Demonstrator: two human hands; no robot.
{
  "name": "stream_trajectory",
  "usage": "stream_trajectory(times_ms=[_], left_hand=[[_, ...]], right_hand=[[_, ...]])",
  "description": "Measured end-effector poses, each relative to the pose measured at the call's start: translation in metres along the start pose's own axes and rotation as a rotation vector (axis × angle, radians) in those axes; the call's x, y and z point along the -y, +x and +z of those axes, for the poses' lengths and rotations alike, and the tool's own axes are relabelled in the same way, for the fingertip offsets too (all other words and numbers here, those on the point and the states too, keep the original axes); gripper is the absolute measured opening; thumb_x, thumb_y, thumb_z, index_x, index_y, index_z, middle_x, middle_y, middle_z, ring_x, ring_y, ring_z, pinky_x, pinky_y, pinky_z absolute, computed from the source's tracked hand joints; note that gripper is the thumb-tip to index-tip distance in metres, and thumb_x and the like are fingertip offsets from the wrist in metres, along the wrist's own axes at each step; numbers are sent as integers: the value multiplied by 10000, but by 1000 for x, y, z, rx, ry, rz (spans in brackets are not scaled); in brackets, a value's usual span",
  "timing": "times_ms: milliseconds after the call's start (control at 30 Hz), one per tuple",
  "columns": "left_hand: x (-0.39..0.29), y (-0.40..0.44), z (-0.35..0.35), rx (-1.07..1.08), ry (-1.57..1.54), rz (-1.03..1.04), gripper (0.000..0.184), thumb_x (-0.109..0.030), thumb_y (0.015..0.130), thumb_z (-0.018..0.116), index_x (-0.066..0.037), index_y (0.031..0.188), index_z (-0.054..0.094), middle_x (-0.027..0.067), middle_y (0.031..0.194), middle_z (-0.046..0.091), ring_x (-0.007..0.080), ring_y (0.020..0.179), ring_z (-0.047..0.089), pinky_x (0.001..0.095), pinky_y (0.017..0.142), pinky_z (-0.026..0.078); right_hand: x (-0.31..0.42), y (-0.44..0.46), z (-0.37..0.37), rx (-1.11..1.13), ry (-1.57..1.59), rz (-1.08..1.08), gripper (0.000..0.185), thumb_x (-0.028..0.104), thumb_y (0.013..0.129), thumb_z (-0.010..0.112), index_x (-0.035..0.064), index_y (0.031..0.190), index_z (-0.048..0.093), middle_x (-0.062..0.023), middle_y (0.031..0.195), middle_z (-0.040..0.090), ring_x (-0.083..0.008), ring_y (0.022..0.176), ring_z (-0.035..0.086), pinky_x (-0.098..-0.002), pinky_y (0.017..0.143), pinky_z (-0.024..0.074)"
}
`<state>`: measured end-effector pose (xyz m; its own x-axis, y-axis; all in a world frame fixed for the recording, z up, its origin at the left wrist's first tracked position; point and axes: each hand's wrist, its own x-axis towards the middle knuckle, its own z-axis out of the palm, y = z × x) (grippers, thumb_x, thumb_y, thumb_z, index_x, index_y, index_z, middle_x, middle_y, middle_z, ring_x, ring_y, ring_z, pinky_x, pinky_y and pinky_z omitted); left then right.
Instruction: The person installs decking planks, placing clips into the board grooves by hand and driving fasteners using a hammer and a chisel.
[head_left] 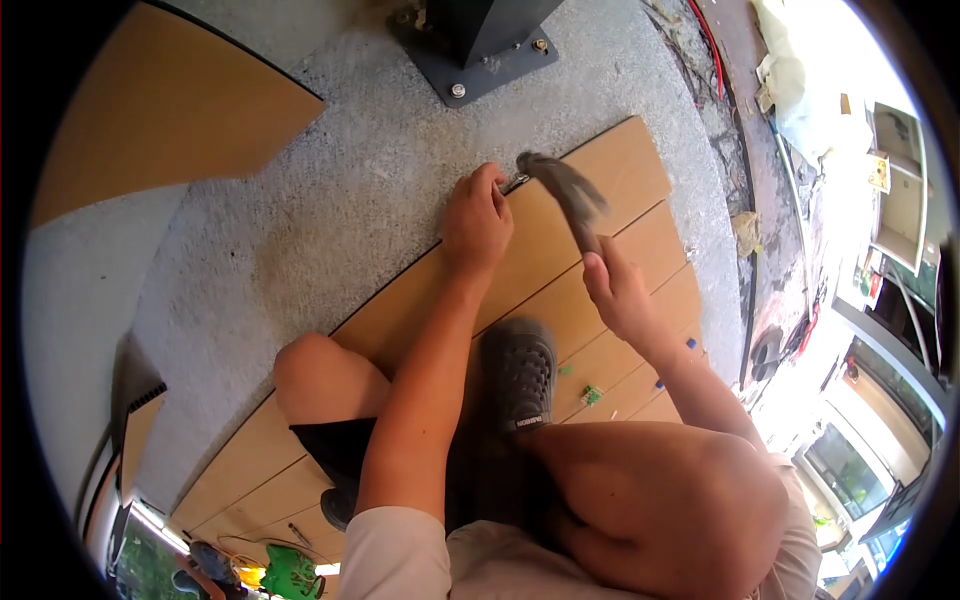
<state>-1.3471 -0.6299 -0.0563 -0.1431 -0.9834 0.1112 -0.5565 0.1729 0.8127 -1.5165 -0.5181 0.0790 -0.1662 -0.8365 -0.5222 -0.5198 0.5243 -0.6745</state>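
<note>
My right hand (625, 295) is wrapped round the handle of a hammer (568, 190), whose head is slightly blurred and hangs over the edge of the tan floor boards (520, 245). Just left of the hammer head, my left hand (478, 215) is closed at the outer edge of the last board. By its fingertips sits a small shiny metal piece (517, 182). The fingers hide what they grip, if anything.
A dark post with a bolted base plate (470, 85) stands on the grey concrete (370, 170). A loose tan board (180, 110) lies at the upper left. My shoe (520, 375) rests on the boards near small green bits (591, 396) and a blue piece (691, 343).
</note>
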Motion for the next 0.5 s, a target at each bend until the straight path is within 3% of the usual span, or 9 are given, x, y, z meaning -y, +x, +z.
stream_trajectory(times_ms=[33, 67, 167, 267, 333, 367, 400, 467, 500], left_hand=[[0, -1, 0, 2, 6, -6, 290, -4, 926, 621, -83, 1205, 612, 86, 1044, 746, 319, 949, 706, 429, 790, 577], [-1, -2, -1, 13, 13, -10, 286, -7, 927, 621, -82, 1203, 611, 90, 1045, 745, 322, 950, 705, 433, 791, 575], [1, -5, 0, -16, 7, 29, 282, -9, 926, 621, -83, 1199, 611, 87, 1034, 745, 322, 947, 704, 439, 790, 574], [1, -2, 0, 23, 17, 15, 282, -6, 921, 619, -83, 1192, 610, 79, 1012, 745, 321, 941, 706, 438, 787, 575], [0, -3, 1, 18, 17, 13, 282, -8, 919, 620, -83, 1191, 610, 78, 1003, 745, 321, 933, 707, 437, 782, 575], [-1, -2, 0, 15, 21, 10, 282, -9, 918, 620, -84, 1189, 610, 77, 993, 745, 321, 925, 708, 437, 777, 576], [0, 1, 0, 10, 25, 10, 282, -9, 918, 620, -84, 1189, 610, 77, 993, 745, 321, 925, 708, 437, 777, 576], [0, -5, 0, -21, 13, 33, 283, -13, 914, 620, -83, 1188, 612, 79, 990, 746, 318, 918, 710, 438, 769, 577], [-1, -12, -1, -8, 11, 24, 283, -13, 914, 620, -83, 1188, 612, 79, 990, 746, 318, 918, 710, 438, 769, 577]], right_hand=[[2, 9, -4, 61, -55, 96, 401, 368, 1103, 475, -2, 1236, 557, -111, 705, 597, -231, 651, 605, -385, 642, 491], [1, 4, -3, 56, -51, 99, 401, 368, 1103, 475, -2, 1236, 557, -111, 705, 597, -231, 651, 605, -385, 642, 491], [-10, -4, 1, -48, 115, -15, 395, 378, 1103, 480, 14, 1240, 552, -125, 709, 609, -258, 649, 610, -393, 647, 496], [-16, 6, 3, -114, 149, -286, 436, 420, 1097, 487, 18, 1255, 545, -122, 693, 599, -245, 640, 605, -394, 638, 493], [-18, 16, 6, 61, 21, 151, 493, 478, 1091, 471, 8, 1220, 549, -78, 674, 568, -176, 641, 582, -372, 614, 480], [-16, 17, 6, 59, 153, 172, 519, 512, 1087, 447, 12, 1199, 535, 19, 690, 485, -64, 538, 441, -256, 469, 361], [-15, 18, 8, 62, 153, 166, 519, 512, 1087, 447, 12, 1199, 535, 19, 690, 485, -64, 538, 441, -256, 469, 361], [-14, 8, 13, -91, 321, -58, 486, 490, 1089, 462, 21, 1182, 551, 16, 685, 491, -67, 543, 429, -260, 473, 364], [-23, 4, 10, -74, 282, -93, 458, 456, 1092, 480, 10, 1178, 534, -82, 671, 595, -198, 593, 579, -358, 591, 476]])
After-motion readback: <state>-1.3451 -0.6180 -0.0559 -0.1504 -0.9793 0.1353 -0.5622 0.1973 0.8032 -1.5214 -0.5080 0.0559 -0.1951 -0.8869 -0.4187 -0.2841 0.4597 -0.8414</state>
